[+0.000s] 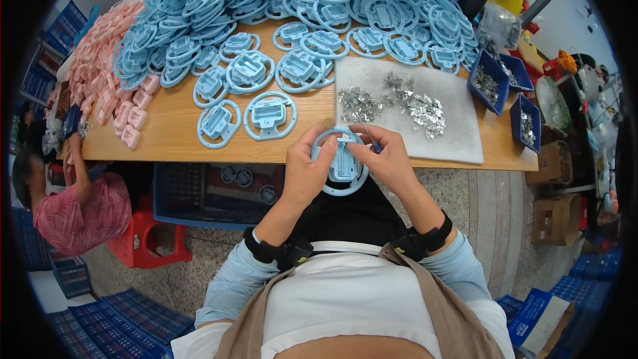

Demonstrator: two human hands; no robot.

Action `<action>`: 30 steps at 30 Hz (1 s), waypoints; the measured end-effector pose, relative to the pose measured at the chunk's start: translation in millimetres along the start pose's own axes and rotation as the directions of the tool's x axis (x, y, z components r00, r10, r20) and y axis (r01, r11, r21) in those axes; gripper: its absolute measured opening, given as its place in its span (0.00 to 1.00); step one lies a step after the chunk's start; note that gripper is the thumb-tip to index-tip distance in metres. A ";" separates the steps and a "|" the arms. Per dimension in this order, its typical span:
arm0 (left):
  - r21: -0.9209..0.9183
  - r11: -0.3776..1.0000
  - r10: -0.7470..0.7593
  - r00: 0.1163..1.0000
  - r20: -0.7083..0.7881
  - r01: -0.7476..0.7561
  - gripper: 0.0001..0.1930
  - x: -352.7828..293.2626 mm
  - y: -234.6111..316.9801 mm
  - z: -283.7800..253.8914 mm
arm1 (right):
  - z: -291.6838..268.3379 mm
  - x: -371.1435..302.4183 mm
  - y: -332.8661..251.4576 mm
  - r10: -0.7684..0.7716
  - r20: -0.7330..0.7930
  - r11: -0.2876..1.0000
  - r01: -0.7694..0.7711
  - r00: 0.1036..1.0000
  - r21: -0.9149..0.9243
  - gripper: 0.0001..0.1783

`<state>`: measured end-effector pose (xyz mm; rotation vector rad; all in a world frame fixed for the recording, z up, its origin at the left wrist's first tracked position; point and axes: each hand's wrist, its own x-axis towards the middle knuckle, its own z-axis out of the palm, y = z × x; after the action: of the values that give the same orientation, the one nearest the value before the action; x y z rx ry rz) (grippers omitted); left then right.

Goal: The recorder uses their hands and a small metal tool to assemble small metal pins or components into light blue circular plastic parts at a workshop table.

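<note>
A light-blue plastic ring part (343,167) with a box-shaped middle is held just off the table's front edge. My left hand (310,163) is closed round its left rim, thumb pressed on the near face. My right hand (385,159) is at the part's upper right, its fingertips on the boxy middle. Tucked in that hand is a small tool (377,148) with a dark-blue handle and a thin metal shaft; its exact kind is hard to make out. Beyond the hands, small silvery metal pieces (425,114) lie scattered on a white foam sheet (458,143).
Similar blue parts (266,26) form a large heap across the back of the table (166,146). Pink parts (109,70) are piled at left, near a seated person in pink (83,213). Blue bins (488,86) of metal pieces stand at right. A blue crate (186,193) sits below.
</note>
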<state>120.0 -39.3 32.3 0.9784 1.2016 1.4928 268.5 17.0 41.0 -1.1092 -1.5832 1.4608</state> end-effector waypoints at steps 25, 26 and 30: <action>-0.482 0.849 -0.372 0.893 -0.252 0.217 0.16 -71.0 -1.9 -102.9 | 81.4 12.7 -11.5 -0.405 0.487 0.705 0.603 0.774 -0.373 0.26; -0.481 0.841 -0.395 0.889 -0.232 0.248 0.15 -75.4 -1.2 -109.0 | 79.8 17.8 -8.3 -0.405 0.466 0.649 0.606 0.787 -0.460 0.30; -0.426 0.877 -0.406 0.815 -0.413 0.221 0.15 -100.3 -38.5 -155.9 | 76.2 35.9 -6.5 -0.339 0.504 0.473 0.607 0.794 -0.638 0.35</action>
<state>1.1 -168.7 -38.3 0.1224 1.2981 1.6542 184.2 20.5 36.7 -0.7180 -2.6455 0.5145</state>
